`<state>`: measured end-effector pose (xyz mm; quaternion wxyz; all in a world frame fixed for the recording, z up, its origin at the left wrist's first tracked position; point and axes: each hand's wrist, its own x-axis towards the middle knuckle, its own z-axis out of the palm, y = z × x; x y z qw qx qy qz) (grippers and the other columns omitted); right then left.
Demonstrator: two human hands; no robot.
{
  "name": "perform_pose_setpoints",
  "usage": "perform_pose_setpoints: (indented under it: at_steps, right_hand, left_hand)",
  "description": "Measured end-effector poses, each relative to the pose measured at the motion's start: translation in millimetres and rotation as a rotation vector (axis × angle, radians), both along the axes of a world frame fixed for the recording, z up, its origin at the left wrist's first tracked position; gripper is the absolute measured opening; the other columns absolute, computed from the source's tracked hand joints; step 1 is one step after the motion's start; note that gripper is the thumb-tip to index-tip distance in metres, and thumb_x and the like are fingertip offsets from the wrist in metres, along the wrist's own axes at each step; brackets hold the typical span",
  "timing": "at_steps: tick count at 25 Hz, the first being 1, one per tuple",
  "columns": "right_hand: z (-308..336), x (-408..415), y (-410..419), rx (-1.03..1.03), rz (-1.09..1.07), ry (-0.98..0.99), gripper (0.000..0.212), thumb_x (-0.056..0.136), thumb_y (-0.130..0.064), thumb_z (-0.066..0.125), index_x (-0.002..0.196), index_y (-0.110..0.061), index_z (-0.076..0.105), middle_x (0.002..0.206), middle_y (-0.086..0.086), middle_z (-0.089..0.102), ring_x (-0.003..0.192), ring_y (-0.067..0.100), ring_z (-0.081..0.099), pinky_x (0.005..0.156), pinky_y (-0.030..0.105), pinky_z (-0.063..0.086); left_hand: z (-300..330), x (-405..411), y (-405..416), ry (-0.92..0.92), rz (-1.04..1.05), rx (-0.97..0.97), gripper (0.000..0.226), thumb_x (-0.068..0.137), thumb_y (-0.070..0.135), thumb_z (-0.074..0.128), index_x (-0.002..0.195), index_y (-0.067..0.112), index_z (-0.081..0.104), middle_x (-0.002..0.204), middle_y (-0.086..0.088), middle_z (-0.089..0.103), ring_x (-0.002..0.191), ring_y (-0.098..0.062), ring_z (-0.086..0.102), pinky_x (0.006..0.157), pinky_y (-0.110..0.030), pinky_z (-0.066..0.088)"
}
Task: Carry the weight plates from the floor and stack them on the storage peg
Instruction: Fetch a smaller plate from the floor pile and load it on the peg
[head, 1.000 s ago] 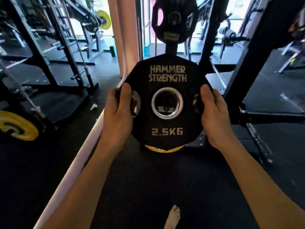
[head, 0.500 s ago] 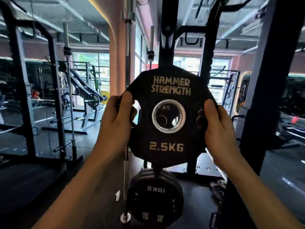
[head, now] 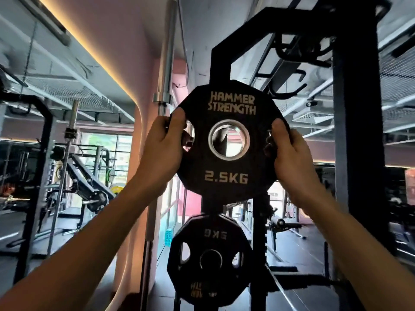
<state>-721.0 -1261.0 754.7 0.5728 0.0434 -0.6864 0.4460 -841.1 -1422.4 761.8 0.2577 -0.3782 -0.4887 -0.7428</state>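
In front of the black rack upright (head: pixel 219 63), the 2.5KG plate (head: pixel 229 176) is held up at arm's length, face on, its "HAMMER STRENGTH" lettering read the right way up. The left hand (head: pixel 162 149) is curled round the plate's left edge, fingers hooked through the grip slot there; the right hand (head: pixel 292 158) is wrapped round the right edge in the same fashion, thumb laid on the front face. Through the plate's steel-ringed centre hole, part of the upright is seen. Whether a peg is lined up behind it cannot be told. Directly below, well apart from the held plate, a 5KG plate (head: pixel 211 265) is seen hung on the rack with its lettering upside down. A steel barbell (head: pixel 166 68) is stood upright just left of the rack.
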Motion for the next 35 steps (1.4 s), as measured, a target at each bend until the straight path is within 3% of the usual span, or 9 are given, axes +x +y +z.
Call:
perform_pose_setpoints:
  at_steps: [2, 9, 12, 17, 21, 23, 27, 32, 35]
  right_hand:
    - [22.1, -14.2, 10.6, 0.005, -0.020, 0.036, 0.050, 0.100, -0.051, 0.041, 0.117, -0.007, 0.056, 0.112, 0.026, 0.064, 0.100, 0.041, 0.061, 0.086, 0.059, 0.051]
    - [75.6, -73.4, 48.9, 0.026, -0.057, 0.034, 0.071, 0.079, -0.076, 0.042, 0.109, -0.015, 0.061, 0.102, 0.007, 0.070, 0.096, 0.023, 0.068, 0.091, 0.051, 0.054]
    - [76.6, -104.4, 71.5, 0.045, -0.069, 0.011, 0.058, 0.090, -0.068, 0.040, 0.109, -0.016, 0.059, 0.096, 0.008, 0.070, 0.091, 0.022, 0.068, 0.090, 0.049, 0.054]
    - [72.4, -142.3, 99.8, -0.006, 0.090, -0.033, 0.040, 0.100, -0.051, 0.041, 0.096, -0.015, 0.061, 0.082, 0.015, 0.063, 0.076, 0.023, 0.064, 0.072, 0.037, 0.051]
    - [69.1, -166.8, 118.4, -0.022, 0.102, -0.056, 0.032, 0.101, -0.050, 0.038, 0.097, -0.024, 0.057, 0.094, 0.008, 0.067, 0.083, 0.011, 0.069, 0.061, 0.022, 0.055]
    - [69.4, -178.9, 125.5, 0.004, 0.106, -0.056, 0.045, 0.099, -0.055, 0.040, 0.111, -0.016, 0.058, 0.088, 0.007, 0.069, 0.079, 0.015, 0.073, 0.061, 0.027, 0.058]
    - [67.4, -199.0, 140.4, 0.008, 0.131, -0.082, 0.070, 0.088, -0.072, 0.043, 0.130, -0.017, 0.053, 0.115, 0.009, 0.068, 0.102, 0.026, 0.069, 0.087, 0.050, 0.057]
    - [63.9, -211.7, 154.6, -0.042, 0.130, -0.120, 0.043, 0.100, -0.053, 0.037, 0.124, -0.019, 0.047, 0.094, -0.004, 0.067, 0.068, -0.001, 0.070, 0.051, 0.016, 0.053]
    - [64.1, -214.3, 155.2, -0.053, 0.128, -0.124, 0.047, 0.100, -0.053, 0.038, 0.132, -0.019, 0.046, 0.094, -0.010, 0.064, 0.068, -0.004, 0.067, 0.050, 0.013, 0.050]
  left_hand:
    - [25.0, -16.3, 12.0, 0.039, 0.001, -0.006, 0.046, 0.100, 0.049, 0.042, 0.103, 0.006, 0.058, 0.070, 0.003, 0.055, 0.049, -0.001, 0.047, 0.047, -0.014, 0.036]
    - [73.3, -71.1, 49.2, 0.057, -0.005, 0.010, 0.050, 0.099, 0.052, 0.043, 0.105, 0.006, 0.061, 0.081, 0.000, 0.058, 0.069, -0.011, 0.053, 0.060, -0.024, 0.039]
    - [73.5, -98.6, 64.6, 0.082, 0.026, -0.025, 0.055, 0.099, 0.052, 0.041, 0.106, 0.000, 0.061, 0.075, 0.000, 0.055, 0.062, -0.010, 0.049, 0.055, -0.023, 0.036]
    - [69.0, -142.2, 85.2, 0.095, 0.006, -0.109, 0.051, 0.099, 0.054, 0.040, 0.119, 0.010, 0.056, 0.083, -0.001, 0.066, 0.052, -0.002, 0.057, 0.046, -0.017, 0.042]
    - [63.0, -168.8, 103.3, 0.072, -0.028, -0.144, 0.049, 0.100, 0.052, 0.038, 0.125, 0.014, 0.054, 0.100, -0.007, 0.069, 0.062, -0.002, 0.066, 0.051, -0.016, 0.047]
    - [61.9, -177.3, 110.3, 0.052, -0.031, -0.159, 0.049, 0.100, 0.052, 0.037, 0.126, 0.014, 0.054, 0.099, -0.006, 0.069, 0.070, -0.008, 0.067, 0.057, -0.020, 0.048]
    - [61.6, -188.6, 118.6, 0.071, 0.003, -0.186, 0.048, 0.101, 0.053, 0.036, 0.124, 0.015, 0.053, 0.091, -0.003, 0.066, 0.072, -0.012, 0.064, 0.059, -0.025, 0.044]
    - [62.7, -203.4, 126.6, 0.101, 0.041, -0.235, 0.050, 0.101, 0.052, 0.033, 0.125, 0.012, 0.051, 0.102, -0.010, 0.065, 0.079, -0.017, 0.065, 0.061, -0.027, 0.045]
    - [61.8, -210.8, 131.2, 0.098, 0.027, -0.244, 0.051, 0.101, 0.052, 0.032, 0.128, 0.012, 0.050, 0.104, -0.010, 0.065, 0.083, -0.019, 0.066, 0.064, -0.028, 0.048]
